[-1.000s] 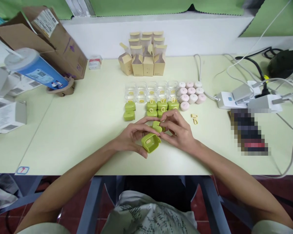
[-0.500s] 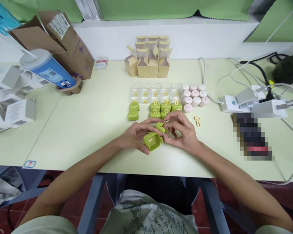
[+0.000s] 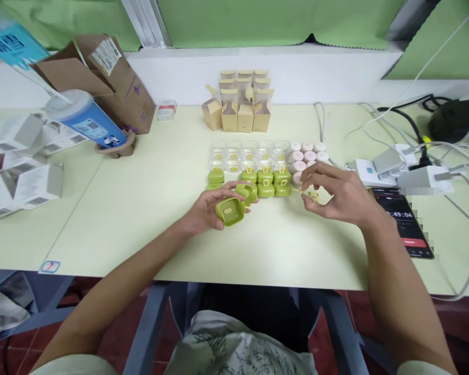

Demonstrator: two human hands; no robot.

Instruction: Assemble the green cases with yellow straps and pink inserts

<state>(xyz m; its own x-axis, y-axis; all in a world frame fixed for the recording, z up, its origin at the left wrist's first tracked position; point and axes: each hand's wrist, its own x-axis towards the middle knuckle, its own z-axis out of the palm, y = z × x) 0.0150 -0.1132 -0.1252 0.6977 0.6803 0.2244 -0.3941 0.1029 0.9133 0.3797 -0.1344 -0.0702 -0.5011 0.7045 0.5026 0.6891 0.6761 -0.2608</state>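
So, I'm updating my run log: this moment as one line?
left hand: holding opened green case | right hand: at yellow loop straps | near: looped green cases

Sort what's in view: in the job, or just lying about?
In the job:
open green case, in the left hand
yellow pieces, by the right hand
other green cases
probably clear containers, pink-and-white cylinders, small tan boxes

Likely just lying about:
phone
blue cup
power strip
large carton
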